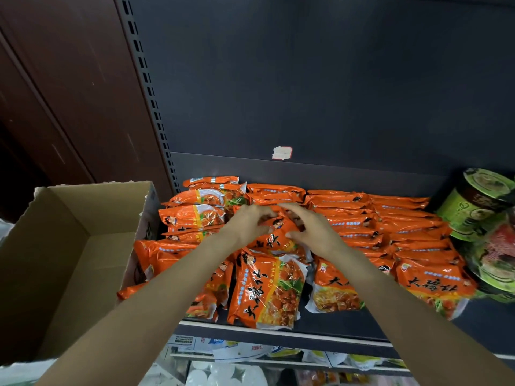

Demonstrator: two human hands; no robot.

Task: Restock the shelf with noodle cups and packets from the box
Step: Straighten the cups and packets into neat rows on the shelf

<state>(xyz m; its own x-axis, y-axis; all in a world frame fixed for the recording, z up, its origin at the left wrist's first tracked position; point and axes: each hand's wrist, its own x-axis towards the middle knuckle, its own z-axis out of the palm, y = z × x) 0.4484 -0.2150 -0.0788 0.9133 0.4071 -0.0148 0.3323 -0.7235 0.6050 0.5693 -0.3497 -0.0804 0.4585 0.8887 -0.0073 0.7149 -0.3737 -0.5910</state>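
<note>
Head view: both hands, left (248,222) and right (309,229), grip one glossy orange plastic noodle packet (278,232) right of the open brown cardboard box (69,246); best seat it upright.

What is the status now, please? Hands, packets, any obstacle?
Left hand and right hand both on one orange packet, mid-shelf. Cardboard box looks empty. Green cups at right, clear of hands.

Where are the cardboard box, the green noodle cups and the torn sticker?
cardboard box (69,246), head view, inner wall.
green noodle cups (471,207), head view, side of upper cup.
torn sticker (282,152), head view, its middle.
</note>
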